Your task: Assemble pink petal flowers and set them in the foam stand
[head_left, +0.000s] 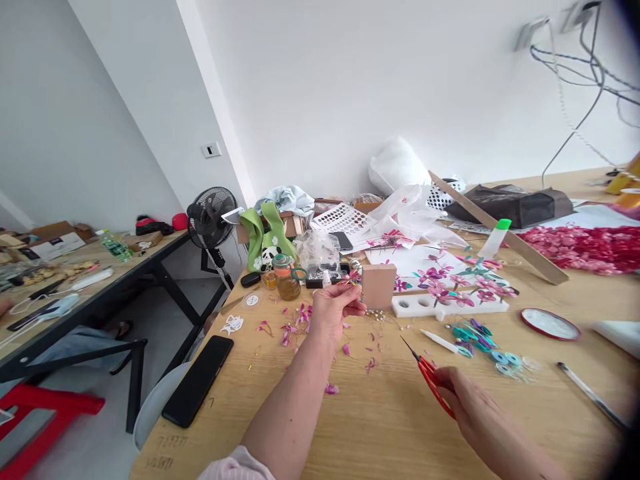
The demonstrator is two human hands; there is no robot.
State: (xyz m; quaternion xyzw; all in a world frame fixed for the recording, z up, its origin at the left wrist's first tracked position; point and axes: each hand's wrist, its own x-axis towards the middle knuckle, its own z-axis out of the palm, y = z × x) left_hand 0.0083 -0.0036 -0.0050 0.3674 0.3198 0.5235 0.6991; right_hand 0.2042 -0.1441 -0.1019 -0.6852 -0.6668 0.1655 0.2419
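Observation:
My left hand (336, 312) is raised over the middle of the table, thumb and fingers pinched on a small pink flower piece (355, 275), partly hidden by the fingers. Right behind it a brown block (379, 287) stands upright. Over the table at the right, my right hand (463, 397) is closed around red-handled scissors (434, 385), their thin dark tips pointing up and left. Loose pink petals (303, 319) are scattered about my left forearm. A white foam holder (410, 307) carries several pink-purple flowers (443, 287) beyond the scissors.
A black phone (197, 381) lies near the left table edge. A lidded jar (287, 280) and green panda bag (265, 237) stand behind. Right of centre lie a white pen-like tool (443, 341), teal spools (505, 359) and a red-rimmed dish (550, 324). A black fan (213, 217) stands between tables.

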